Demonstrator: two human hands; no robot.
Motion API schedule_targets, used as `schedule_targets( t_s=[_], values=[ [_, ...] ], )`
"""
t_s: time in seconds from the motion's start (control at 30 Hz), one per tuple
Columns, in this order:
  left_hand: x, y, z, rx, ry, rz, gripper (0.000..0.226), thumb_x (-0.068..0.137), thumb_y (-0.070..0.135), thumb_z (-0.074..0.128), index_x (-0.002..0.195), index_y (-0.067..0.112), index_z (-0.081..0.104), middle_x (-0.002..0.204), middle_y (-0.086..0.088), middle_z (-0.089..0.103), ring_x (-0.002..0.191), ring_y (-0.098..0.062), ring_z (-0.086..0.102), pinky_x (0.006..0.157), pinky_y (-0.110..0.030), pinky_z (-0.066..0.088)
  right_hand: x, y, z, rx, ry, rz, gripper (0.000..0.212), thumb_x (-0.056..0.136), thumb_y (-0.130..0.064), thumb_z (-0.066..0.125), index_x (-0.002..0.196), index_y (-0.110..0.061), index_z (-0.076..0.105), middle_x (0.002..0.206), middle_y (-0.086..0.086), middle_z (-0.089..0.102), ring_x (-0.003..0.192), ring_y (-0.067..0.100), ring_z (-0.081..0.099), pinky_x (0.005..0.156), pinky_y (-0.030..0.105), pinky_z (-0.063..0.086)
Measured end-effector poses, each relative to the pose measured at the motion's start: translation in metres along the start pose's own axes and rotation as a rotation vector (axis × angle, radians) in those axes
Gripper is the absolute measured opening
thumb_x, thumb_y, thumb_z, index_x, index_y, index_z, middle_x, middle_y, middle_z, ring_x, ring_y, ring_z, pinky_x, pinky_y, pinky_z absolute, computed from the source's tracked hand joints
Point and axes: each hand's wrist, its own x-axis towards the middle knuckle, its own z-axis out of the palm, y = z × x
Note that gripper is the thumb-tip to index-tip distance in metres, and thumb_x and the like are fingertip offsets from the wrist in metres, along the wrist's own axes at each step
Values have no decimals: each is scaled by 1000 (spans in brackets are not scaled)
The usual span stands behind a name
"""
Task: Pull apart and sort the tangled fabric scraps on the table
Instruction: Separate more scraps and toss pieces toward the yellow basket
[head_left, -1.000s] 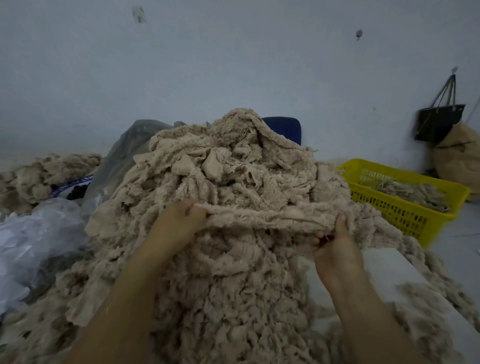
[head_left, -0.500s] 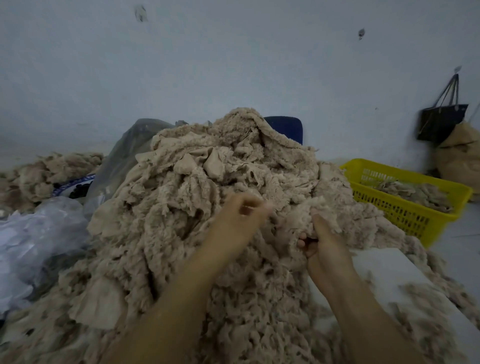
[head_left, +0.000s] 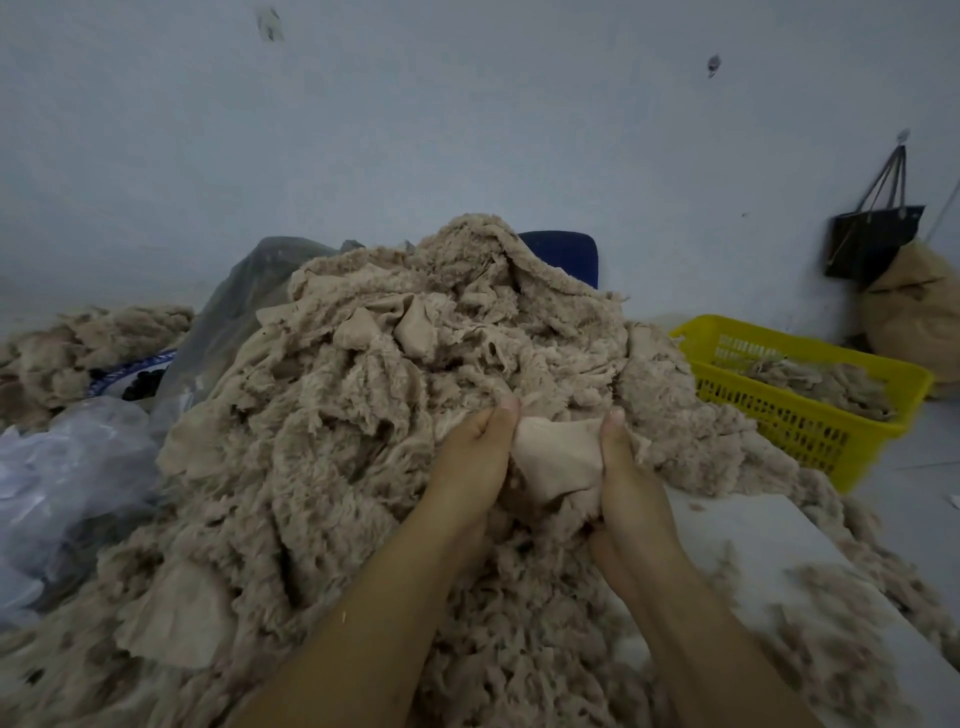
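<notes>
The scraps (head_left: 363, 415) are beige cloth, fluffy and rough, with a smooth matt back. The basket (head_left: 810, 415) is yellow perforated plastic. The bags (head_left: 67, 467) are thin, slightly glossy plastic film. The desk (head_left: 769, 540) looks white and matt.

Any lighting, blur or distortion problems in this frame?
Head view: dim, flat bluish light, no glare; left hand, right hand and the pinched scrap fairly sharp; loose fluff at bottom right smeared; black bag at the right edge leans, likely wide-angle stretch.
</notes>
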Motion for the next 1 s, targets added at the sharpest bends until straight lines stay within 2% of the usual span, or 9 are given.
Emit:
schedule_targets(
  t_s=[0.1, 0.2, 0.3, 0.43, 0.57, 0.7, 0.8, 0.9, 1.0],
  values=[
    [-4, 1, -2, -53, -225, -22, 33, 98, 52, 50, 105, 29, 72, 93, 12, 76, 78, -6, 68, 59, -21, 54, 4, -6, -8, 110, -38, 57, 63, 75, -61, 54, 101, -6, 68, 91, 19, 75, 75, 27, 75, 55, 31, 58],
    [-3, 1, -6, 364, -457, 114, 47, 86, 66, 56, 118, 31, 64, 104, 26, 65, 92, 7, 60, 72, -9, 46, 10, -12, -18, 178, -66, 55, 71, 78, -60, 52, 118, -3, 65, 109, 22, 72, 101, 31, 71, 82, 40, 60],
    [-1, 2, -7, 527, -460, 184, 28, 94, 41, 64, 83, 15, 62, 61, 16, 60, 57, 1, 53, 53, -13, 40, 12, -13, -21, 180, -134, 31, 77, 81, -64, 48, 123, -2, 61, 114, 23, 70, 105, 33, 70, 81, 42, 61],
    [5, 16, -7, 56, -281, 129, 29, 99, 28, 59, 72, 18, 59, 60, 1, 54, 48, -9, 48, 45, -19, 36, 3, -3, -16, -127, -374, -85, 65, 93, -59, 45, 126, -6, 62, 120, 19, 68, 112, 29, 66, 98, 46, 53],
    [13, 34, -21, -254, -233, 99, 19, 98, 23, 61, 79, 18, 62, 66, 0, 59, 49, -8, 51, 44, -19, 39, -6, 4, -9, -564, -361, -89, 21, 98, -34, 57, 86, -32, 74, 93, -10, 75, 90, 11, 70, 84, 27, 56],
    [19, 41, -38, -524, -134, 76, 5, 97, 13, 60, 95, 10, 63, 72, -4, 66, 55, -8, 60, 45, -17, 46, -2, -6, -12, -163, -257, -2, 26, 99, -27, 54, 80, -13, 64, 80, 8, 63, 80, 28, 59, 85, 44, 49],
    [15, 31, -41, -188, -138, 160, 13, 97, 28, 61, 102, 17, 62, 80, 6, 67, 66, -5, 61, 58, -18, 48, -3, -13, -17, 133, -293, 91, 30, 85, -36, 57, 96, -15, 76, 85, 2, 75, 72, 17, 72, 66, 30, 58],
    [5, 15, -30, 495, -318, 216, 61, 71, 76, 64, 121, 41, 52, 103, 34, 56, 94, 10, 56, 72, -12, 41, -1, -10, -16, 214, -290, 107, 33, 91, -33, 53, 107, -14, 74, 100, 7, 77, 84, 20, 75, 62, 28, 59],
    [3, 3, -17, 631, -342, 349, 25, 90, 34, 68, 115, 30, 64, 104, 24, 63, 104, -5, 62, 79, -12, 46, 2, -3, -13, 9, -213, 19, 31, 87, -33, 57, 113, -21, 70, 104, 2, 76, 90, 16, 74, 68, 24, 59]
  ],
)
